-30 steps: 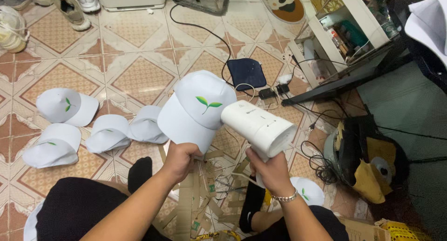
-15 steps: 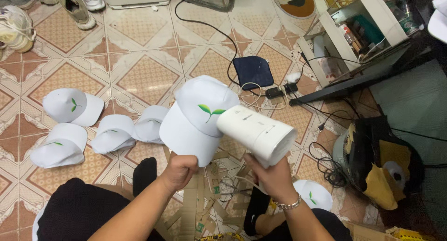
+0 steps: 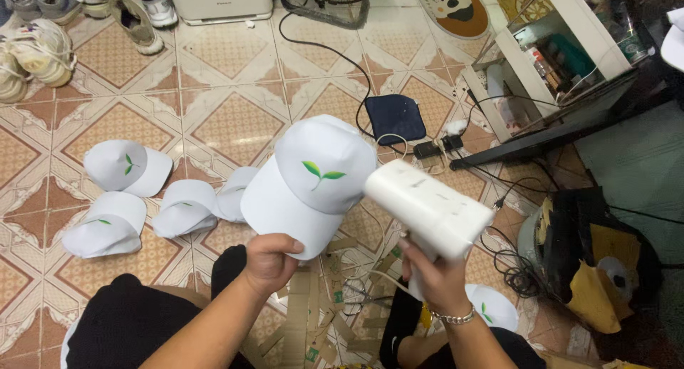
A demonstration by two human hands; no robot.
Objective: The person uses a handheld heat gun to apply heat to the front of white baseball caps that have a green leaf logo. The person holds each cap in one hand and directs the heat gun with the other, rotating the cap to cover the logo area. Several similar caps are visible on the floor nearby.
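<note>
Nearest the camera, strips of cardboard [image 3: 303, 319] lie on the floor between the person's legs, some with small green marks. Just above them the left hand [image 3: 269, 263] pinches the brim of a white cap [image 3: 313, 180], thumb on top and fingers under. The cap is held up over the tiled floor [image 3: 221, 120], its crown facing the camera.

The right hand [image 3: 436, 275] is closed around the handle of a white blower [image 3: 427, 209] (it looks like a hair dryer), whose nozzle almost touches the cap's crown.

The cap seems light and soft in the crown but stiffer in the brim, so the brim is the good place to hold; gripping the crown would likely dent it. The blower looks rigid and a little heavier, and is best held at its handle.

On the cap front is a small logo [image 3: 322, 174], two green leaves. Four more caps [image 3: 114, 223] with the same mark lie to the left on the tiles, and one more cap [image 3: 495, 308] near the right knee. Further away is a dark blue pad [image 3: 395, 117], then a power strip [image 3: 438, 147], and at the far right a shelf [image 3: 541, 63] with coloured packages I cannot make out.
</note>
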